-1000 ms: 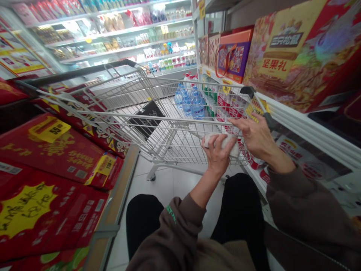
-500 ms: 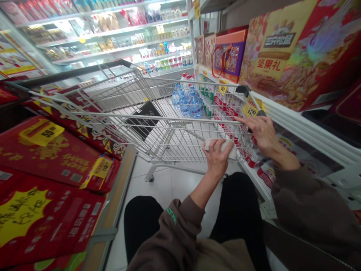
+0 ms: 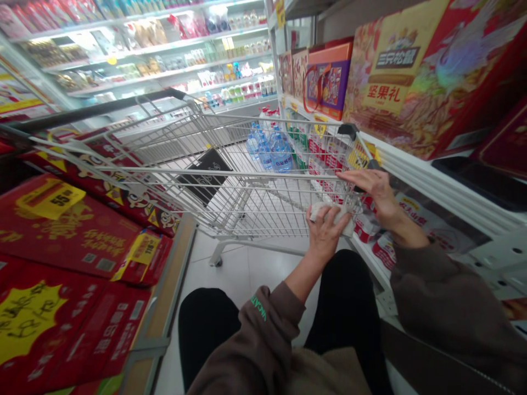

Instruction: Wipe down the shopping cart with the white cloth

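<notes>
Cart: the cart (image 3: 247, 174) stands on the tiled floor (image 3: 247, 274), with its dark handle (image 3: 94, 109) at one end and a wheel (image 3: 217, 263) showing under its near side
Cloth: the pale cloth (image 3: 348, 226) is bunched against the wires on the cart's near side, toward the front end and below the top rail (image 3: 296, 175)
Left hand: the left hand (image 3: 325, 236) grasps the cloth, its fingers spread and bent over it, against the cart's wires
Right hand: the right hand (image 3: 382, 197) rests at the cart's front corner, above the cloth; its fingers are nearly straight along the top rail, and I cannot tell whether they grip it
Panel: a black panel (image 3: 206, 175) shows through the wires near the cart's handle end
Jugs: blue water jugs (image 3: 275, 151) stand beyond the cart's far side
Shelf: a white shelf (image 3: 415, 170) passes the cart's front end, bearing a nut box (image 3: 395, 82) and an orange box (image 3: 329, 79)
Red boxes: red boxes (image 3: 82, 236) are stacked beside the cart's handle end, on the near side
Knees: the person's black-clad knees (image 3: 209, 323) are at the cart's near side
</notes>
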`<control>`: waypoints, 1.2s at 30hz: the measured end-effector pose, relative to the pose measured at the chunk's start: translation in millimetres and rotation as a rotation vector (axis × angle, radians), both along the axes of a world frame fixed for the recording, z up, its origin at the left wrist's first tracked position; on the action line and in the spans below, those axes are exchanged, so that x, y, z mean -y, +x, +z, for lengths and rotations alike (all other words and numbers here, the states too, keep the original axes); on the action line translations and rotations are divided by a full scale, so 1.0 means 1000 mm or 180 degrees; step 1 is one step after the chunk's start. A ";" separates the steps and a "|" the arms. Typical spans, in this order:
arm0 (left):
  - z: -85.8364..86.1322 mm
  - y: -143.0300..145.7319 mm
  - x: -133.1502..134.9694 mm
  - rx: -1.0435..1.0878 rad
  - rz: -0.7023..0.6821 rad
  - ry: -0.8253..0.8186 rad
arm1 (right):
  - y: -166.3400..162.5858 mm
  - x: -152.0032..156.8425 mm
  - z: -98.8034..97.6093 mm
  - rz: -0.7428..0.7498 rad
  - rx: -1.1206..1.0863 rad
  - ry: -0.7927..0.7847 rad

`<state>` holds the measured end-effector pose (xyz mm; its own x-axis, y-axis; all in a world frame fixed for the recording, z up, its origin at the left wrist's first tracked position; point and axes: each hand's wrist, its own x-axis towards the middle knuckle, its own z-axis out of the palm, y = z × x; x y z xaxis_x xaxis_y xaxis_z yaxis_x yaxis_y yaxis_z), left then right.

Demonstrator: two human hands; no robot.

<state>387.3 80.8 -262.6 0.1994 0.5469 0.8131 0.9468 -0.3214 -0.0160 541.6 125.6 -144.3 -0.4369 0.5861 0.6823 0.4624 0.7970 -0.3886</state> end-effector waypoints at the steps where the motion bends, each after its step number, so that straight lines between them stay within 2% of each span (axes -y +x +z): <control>1: -0.004 0.000 0.002 0.0031 0.0010 -0.0017 | 0.000 0.000 0.000 -0.0018 0.0010 0.0013; 4: -0.004 0.000 0.007 0.0081 -0.0004 -0.0120 | 0.000 0.000 0.000 -0.0045 0.0028 0.0034; 7: 0.011 0.005 0.011 0.0242 0.0004 -0.0167 | 0.000 0.000 -0.001 -0.0019 0.0059 0.0052; 10: 0.028 0.013 0.008 0.0397 -0.0062 0.0004 | -0.001 0.001 -0.002 -0.0014 0.0085 0.0049; 12: 0.032 0.018 0.003 0.0364 -0.0162 0.0139 | -0.002 0.002 -0.002 -0.0009 0.0081 0.0050; 15: 0.021 0.021 -0.002 0.0244 -0.0234 0.0136 | -0.003 0.004 -0.001 -0.0016 0.0077 0.0061; 18: 0.003 0.019 0.001 0.0111 -0.0219 -0.0136 | -0.005 0.005 -0.001 -0.0085 0.0078 0.0078; 20: -0.002 0.018 0.005 0.0053 -0.0191 -0.0386 | -0.005 0.005 -0.001 -0.0118 0.0081 0.0090; 23: 0.004 0.023 0.009 0.0066 -0.0163 -0.0568 | -0.005 0.003 -0.002 -0.0137 0.0080 0.0106; 26: 0.015 0.034 0.006 0.0169 -0.0132 -0.0485 | -0.005 0.002 -0.003 -0.0119 0.0086 0.0137; 28: 0.016 0.039 0.003 0.0154 -0.0133 -0.0371 | -0.006 0.002 -0.003 -0.0096 0.0075 0.0160; 32: -0.003 0.037 0.000 -0.0202 -0.0300 -0.0294 | -0.008 0.004 -0.004 -0.0130 0.0016 0.0221; 36: -0.025 0.022 0.002 -0.0374 -0.0340 -0.0288 | -0.011 0.007 -0.011 -0.0314 0.0074 0.0320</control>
